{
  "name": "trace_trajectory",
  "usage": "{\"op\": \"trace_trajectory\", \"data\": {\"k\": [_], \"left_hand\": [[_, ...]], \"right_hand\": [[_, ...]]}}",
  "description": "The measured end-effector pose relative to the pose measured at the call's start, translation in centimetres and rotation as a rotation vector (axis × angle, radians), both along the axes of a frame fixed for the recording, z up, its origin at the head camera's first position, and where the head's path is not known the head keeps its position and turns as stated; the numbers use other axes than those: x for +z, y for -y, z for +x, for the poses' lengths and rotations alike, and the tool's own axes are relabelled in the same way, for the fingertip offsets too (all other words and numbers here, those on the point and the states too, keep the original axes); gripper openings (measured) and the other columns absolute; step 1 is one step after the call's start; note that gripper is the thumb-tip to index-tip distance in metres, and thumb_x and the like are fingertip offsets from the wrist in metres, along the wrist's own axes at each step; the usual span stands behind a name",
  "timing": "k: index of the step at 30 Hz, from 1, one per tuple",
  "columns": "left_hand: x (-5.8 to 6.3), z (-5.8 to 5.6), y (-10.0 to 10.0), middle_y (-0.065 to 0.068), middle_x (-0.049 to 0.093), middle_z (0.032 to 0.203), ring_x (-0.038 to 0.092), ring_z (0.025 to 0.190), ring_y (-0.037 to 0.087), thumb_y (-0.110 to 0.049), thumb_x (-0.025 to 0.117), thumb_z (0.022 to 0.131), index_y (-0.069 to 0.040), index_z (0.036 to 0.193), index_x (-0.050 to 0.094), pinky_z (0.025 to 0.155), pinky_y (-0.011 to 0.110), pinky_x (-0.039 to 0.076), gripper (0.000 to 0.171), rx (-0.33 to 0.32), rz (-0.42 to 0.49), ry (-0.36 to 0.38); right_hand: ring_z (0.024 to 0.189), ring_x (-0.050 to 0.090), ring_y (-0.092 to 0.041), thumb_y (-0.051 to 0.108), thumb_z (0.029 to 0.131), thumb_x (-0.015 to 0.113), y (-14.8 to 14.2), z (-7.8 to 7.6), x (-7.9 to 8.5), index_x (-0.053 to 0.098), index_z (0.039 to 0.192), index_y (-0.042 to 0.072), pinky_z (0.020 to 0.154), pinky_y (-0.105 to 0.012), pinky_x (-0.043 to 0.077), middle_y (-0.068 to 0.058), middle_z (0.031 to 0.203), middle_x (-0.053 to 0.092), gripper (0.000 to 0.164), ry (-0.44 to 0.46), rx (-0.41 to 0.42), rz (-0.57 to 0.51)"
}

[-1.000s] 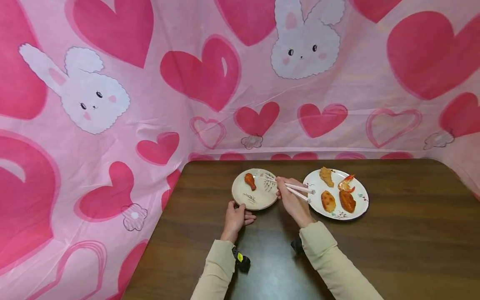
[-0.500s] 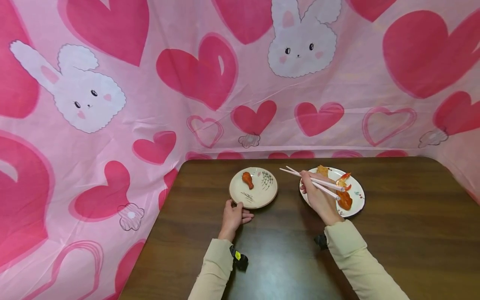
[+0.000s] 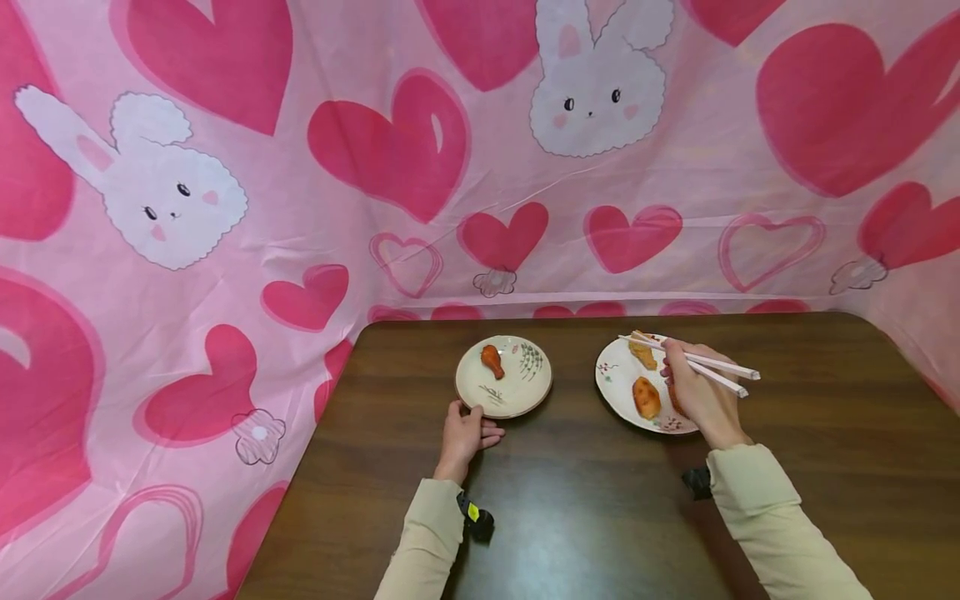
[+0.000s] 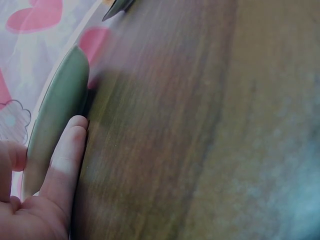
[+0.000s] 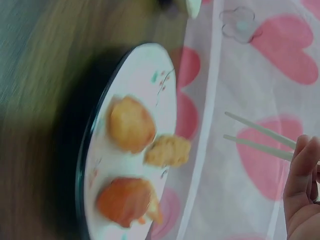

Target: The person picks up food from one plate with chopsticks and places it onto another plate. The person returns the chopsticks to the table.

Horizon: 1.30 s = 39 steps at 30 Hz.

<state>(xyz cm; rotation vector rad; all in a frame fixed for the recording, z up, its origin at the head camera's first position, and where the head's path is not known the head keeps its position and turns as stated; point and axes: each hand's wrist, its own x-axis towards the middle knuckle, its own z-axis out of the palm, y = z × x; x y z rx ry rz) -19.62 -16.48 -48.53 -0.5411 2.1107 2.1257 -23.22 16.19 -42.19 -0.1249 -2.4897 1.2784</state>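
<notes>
My left hand (image 3: 463,435) pinches the left plate (image 3: 525,388); my right hand (image 3: 703,393) grips chopsticks (image 3: 723,366). Crossed tips could skid the far breaded piece (image 3: 643,357) off the right plate (image 3: 618,392).

Left fingers (image 4: 64,157) extended; right fingers (image 5: 301,167) curled.

Brown food (image 3: 677,402) mostly hidden behind right hand (image 3: 703,393), white plate (image 5: 145,70) cut off in right wrist view

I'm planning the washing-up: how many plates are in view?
2: the cream plate touched by the left hand, and the white plate partly hidden by the right hand.
</notes>
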Motion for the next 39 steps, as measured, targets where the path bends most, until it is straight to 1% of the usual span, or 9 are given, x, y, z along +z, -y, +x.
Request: {"op": "trace_trajectory", "data": {"k": [5, 9, 13, 16, 23, 25, 29, 36, 39], "left_hand": [[0.8, 0.6, -0.1, 0.032, 0.066, 0.096, 0.073, 0.073, 0.025, -0.011, 0.04, 0.1, 0.008, 0.143, 0.018, 0.071, 0.035, 0.062, 0.052, 0.001, -0.001, -0.011], [0.9, 0.6, -0.1, 0.031, 0.066, 0.095, 0.073, 0.072, 0.025, -0.01, 0.04, 0.1, 0.008, 0.142, 0.018, 0.07, 0.035, 0.062, 0.051, 0.003, 0.002, -0.024], [1.0, 0.7, -0.1, 0.032, 0.066, 0.095, 0.073, 0.073, 0.025, -0.01, 0.04, 0.099, 0.008, 0.142, 0.019, 0.071, 0.036, 0.062, 0.051, 0.005, 0.002, -0.016], [0.7, 0.6, 0.0, 0.032, 0.066, 0.097, 0.073, 0.074, 0.026, -0.01, 0.04, 0.099, 0.008, 0.142, 0.019, 0.072, 0.035, 0.062, 0.05, 0.003, -0.002, -0.004], [-2.0, -0.7, 0.5, 0.028, 0.068, 0.094, 0.072, 0.07, 0.022, -0.014, 0.04, 0.101, 0.004, 0.143, 0.02, 0.067, 0.034, 0.062, 0.05, 0.012, -0.002, -0.003], [-2.4, -0.9, 0.5, 0.026, 0.069, 0.092, 0.072, 0.069, 0.02, -0.015, 0.04, 0.101, 0.003, 0.143, 0.02, 0.066, 0.033, 0.062, 0.05, 0.019, -0.003, -0.006], [-2.7, -1.0, 0.4, 0.023, 0.069, 0.087, 0.071, 0.066, 0.018, -0.015, 0.04, 0.101, 0.002, 0.142, 0.022, 0.065, 0.032, 0.062, 0.049, 0.029, -0.012, -0.015], [-2.8, -1.1, 0.3, 0.016, 0.068, 0.082, 0.071, 0.065, 0.015, -0.016, 0.042, 0.1, 0.0, 0.14, 0.026, 0.064, 0.03, 0.062, 0.046, 0.041, -0.023, 0.003], [-2.8, -1.1, 0.2, 0.017, 0.068, 0.083, 0.071, 0.065, 0.015, -0.016, 0.042, 0.1, -0.001, 0.141, 0.026, 0.065, 0.03, 0.062, 0.046, 0.042, -0.021, 0.005]], "right_hand": [[0.059, 0.05, 0.006, 0.046, 0.097, 0.047, -1.5, 0.0, -0.7, 0.072, 0.095, 0.005, 0.051, -0.015, 0.04, 0.016, 0.059, 0.058, 0.047, 0.075, -0.029, -0.025], [0.056, 0.051, 0.005, 0.044, 0.098, 0.046, -2.1, 0.0, -1.3, 0.071, 0.094, 0.004, 0.05, -0.016, 0.041, 0.009, 0.06, 0.063, 0.048, 0.098, -0.01, -0.027], [0.055, 0.05, 0.002, 0.043, 0.098, 0.043, -2.4, 0.0, -1.7, 0.069, 0.085, 0.005, 0.048, -0.019, 0.04, 0.005, 0.062, 0.062, 0.048, 0.114, -0.008, -0.012], [0.054, 0.05, 0.002, 0.044, 0.099, 0.043, -2.4, 0.0, -2.0, 0.068, 0.084, 0.004, 0.047, -0.019, 0.041, 0.006, 0.062, 0.062, 0.049, 0.128, -0.012, -0.013], [0.055, 0.051, 0.002, 0.047, 0.098, 0.043, -2.3, -0.3, -2.4, 0.069, 0.091, 0.001, 0.048, -0.018, 0.042, 0.002, 0.064, 0.064, 0.053, 0.15, -0.036, -0.015], [0.055, 0.051, 0.002, 0.047, 0.098, 0.044, -2.3, -0.4, -2.6, 0.07, 0.092, 0.001, 0.048, -0.018, 0.042, 0.001, 0.065, 0.065, 0.053, 0.157, -0.042, -0.022], [0.054, 0.051, 0.002, 0.046, 0.098, 0.045, -2.2, -0.6, -2.8, 0.07, 0.096, 0.0, 0.048, -0.018, 0.042, 0.0, 0.066, 0.066, 0.053, 0.173, -0.048, -0.039], [0.054, 0.05, 0.005, 0.044, 0.096, 0.047, -1.8, -1.0, -2.9, 0.072, 0.096, 0.0, 0.05, -0.015, 0.041, 0.008, 0.059, 0.065, 0.051, 0.177, -0.092, -0.051], [0.058, 0.055, -0.001, 0.043, 0.096, 0.047, -1.6, -1.1, -2.7, 0.074, 0.094, 0.001, 0.053, -0.015, 0.041, 0.003, 0.06, 0.068, 0.049, 0.16, -0.112, -0.036]]}}
